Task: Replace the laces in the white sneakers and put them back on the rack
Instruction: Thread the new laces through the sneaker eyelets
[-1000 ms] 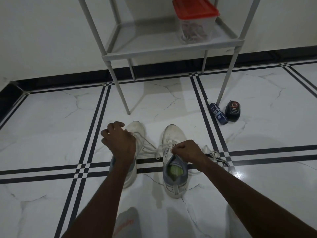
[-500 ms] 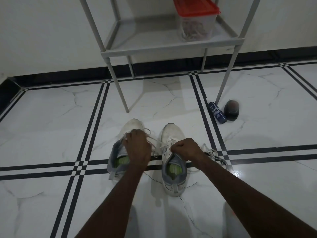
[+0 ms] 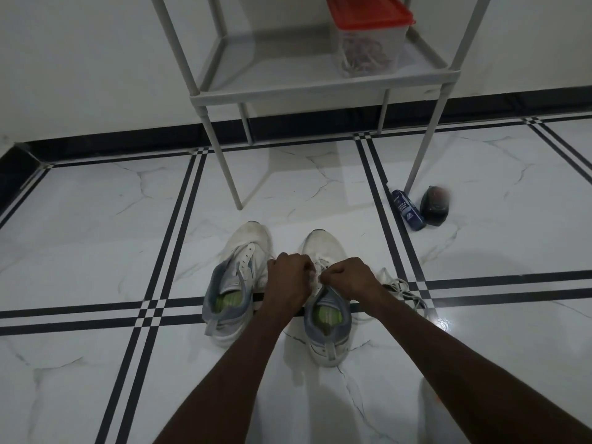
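Left hand: the left hand (image 3: 290, 277) is curled tight over the lace part of the right sneaker. It looks like it pinches the lace (image 3: 315, 272), but the fingertips are hidden.
Right hand: the right hand (image 3: 350, 277) is curled too, right beside the left hand, over the same sneaker. It pinches the lace at the top of the tongue.
Right sneaker: the right sneaker (image 3: 326, 331) stands on the floor (image 3: 96, 235), toe pointing at the rack. Its heel is near the person. The inside is green.
Left sneaker: the left sneaker (image 3: 235, 283) stands just beside the other one, on its left. No lace shows in its holes, and its tongue is loose. No hand touches it.
Loose lace: a white loose lace (image 3: 403, 291) lies in a pile on the floor, just right of the right sneaker, by the right wrist.
Rack: the grey rack (image 3: 288, 94) stands past the sneakers by the wall. The left part of its low shelf is bare. A clear box with a red lid (image 3: 368, 36) sits on the right part, close to the front edge.
Floor things: a blue bottle (image 3: 406, 209) lies by the rack's right front leg, and a dark round thing (image 3: 434, 206) sits just beside it.
Open room: there is wide bare floor to the left of the sneakers and between the sneakers and the rack legs.
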Demonstrator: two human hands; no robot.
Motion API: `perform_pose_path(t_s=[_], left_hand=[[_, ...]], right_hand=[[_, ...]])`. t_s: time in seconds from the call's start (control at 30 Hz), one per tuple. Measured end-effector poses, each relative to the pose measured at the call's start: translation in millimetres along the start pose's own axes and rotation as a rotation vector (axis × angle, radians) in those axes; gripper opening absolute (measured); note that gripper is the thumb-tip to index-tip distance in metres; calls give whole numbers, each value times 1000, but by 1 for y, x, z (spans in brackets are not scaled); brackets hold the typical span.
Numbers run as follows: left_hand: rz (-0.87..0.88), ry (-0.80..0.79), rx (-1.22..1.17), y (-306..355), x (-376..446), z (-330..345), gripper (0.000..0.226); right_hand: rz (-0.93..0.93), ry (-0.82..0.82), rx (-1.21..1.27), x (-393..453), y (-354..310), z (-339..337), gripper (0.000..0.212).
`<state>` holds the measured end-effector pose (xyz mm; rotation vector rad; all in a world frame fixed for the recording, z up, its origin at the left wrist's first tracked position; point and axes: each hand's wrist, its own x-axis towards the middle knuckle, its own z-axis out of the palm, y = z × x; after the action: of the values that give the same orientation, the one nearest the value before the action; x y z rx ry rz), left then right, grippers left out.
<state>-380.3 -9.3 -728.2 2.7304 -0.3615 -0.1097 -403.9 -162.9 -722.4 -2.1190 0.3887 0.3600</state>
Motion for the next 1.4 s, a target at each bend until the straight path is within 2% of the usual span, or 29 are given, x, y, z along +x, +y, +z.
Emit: perform_pose_path(t_s=[0.1, 0.27, 0.33, 0.4, 0.47, 0.53, 0.7, 0.8, 0.83, 0.9, 1.03, 1.1, 1.13, 1.2, 1.23, 1.27, 1.3, 1.33, 1.37, 1.4], left_hand=[[-170, 34, -280, -9, -5, 2, 5], [-328, 9, -530, -14, -10, 8, 6], [-369, 7, -516, -25, -9, 17, 7], [-355, -50, -353, -33, -8, 20, 22], [-275, -113, -155, -35, -7, 22, 26], [-209, -130, -65, -34, -6, 20, 27], [-331, -142, -423, -32, 6, -18, 48], [-282, -70, -546, -26, 12, -59, 50], [-251, -47, -571, -25, 13, -70, 48], [-209, -26, -589, -26, 16, -87, 44], [-172, -5, -647, -34, 22, -101, 42], [-185, 14, -684, -41, 21, -102, 42], [-196, 13, -701, -45, 20, -100, 42], [-230, -9, -711, -51, 18, -93, 40], [-252, -27, -706, -51, 16, -88, 39], [-272, -47, -694, -50, 14, -82, 39], [-280, -67, -674, -47, 12, -76, 38], [-269, -83, -649, -44, 10, -71, 38], [-247, -99, -626, -39, 8, -67, 37], [-227, -113, -603, -34, 8, -65, 36]], right_hand=[[4, 25, 1, -1, -2, 3, 19], [2, 38, -28, -1, -2, 7, 21], [-4, 24, -31, 0, -3, 4, 18], [-23, -5, -54, 1, -4, 2, 17], [-41, -15, -95, 2, -6, 1, 16], [-43, -11, -121, 6, -6, 1, 15], [-41, -6, -223, 15, -10, -2, 19], [-258, 149, -174, 16, -27, -4, 18], [-351, 118, -134, 15, -36, -5, 17], [-418, -73, -34, 9, -57, -4, 23], [-229, -508, 72, 10, -77, -9, 22], [-106, -590, 62, 16, -74, -20, 21], [-47, -514, 62, 20, -70, -24, 20], [12, -95, 13, 33, -53, -29, 20], [-17, 106, 17, 37, -45, -29, 24], [-61, 179, 83, 39, -42, -28, 32], [-110, 115, 169, 38, -42, -25, 41], [-155, -19, 220, 36, -46, -21, 46], [-191, -145, 211, 30, -52, -17, 44], [-215, -254, 163, 24, -60, -13, 32]])
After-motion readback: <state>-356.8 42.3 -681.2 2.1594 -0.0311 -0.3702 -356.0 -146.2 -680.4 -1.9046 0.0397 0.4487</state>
